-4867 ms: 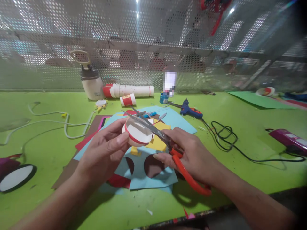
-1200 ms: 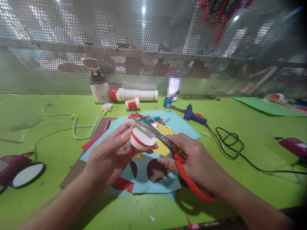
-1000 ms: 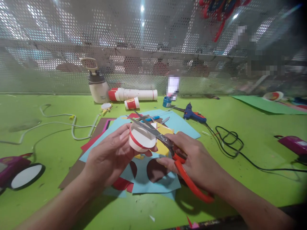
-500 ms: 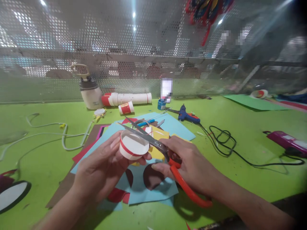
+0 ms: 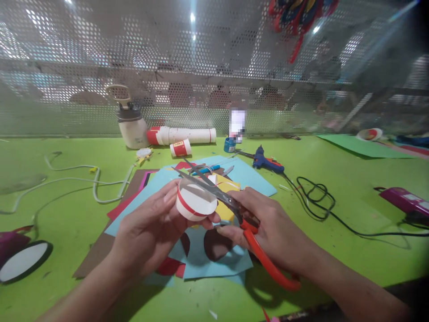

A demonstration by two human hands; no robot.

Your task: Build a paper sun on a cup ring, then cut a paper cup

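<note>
We hold a short white paper cup [image 5: 196,205] with a red band in our left hand [image 5: 152,230], fingers curled around its side, above the coloured paper sheets [image 5: 201,255] near the front edge of the green tabletop [image 5: 351,179]. Our right hand [image 5: 268,226] is closed through the orange handles of the scissors [image 5: 234,210], whose blades lie across the cup's rim. We judge the trimming under way: the cup is already cut low, yet how much rim is left to cut we cannot tell.

Green table [image 5: 335,232], paper sheets [image 5: 248,176], glue gun [image 5: 266,161], cables [image 5: 315,197]
</note>
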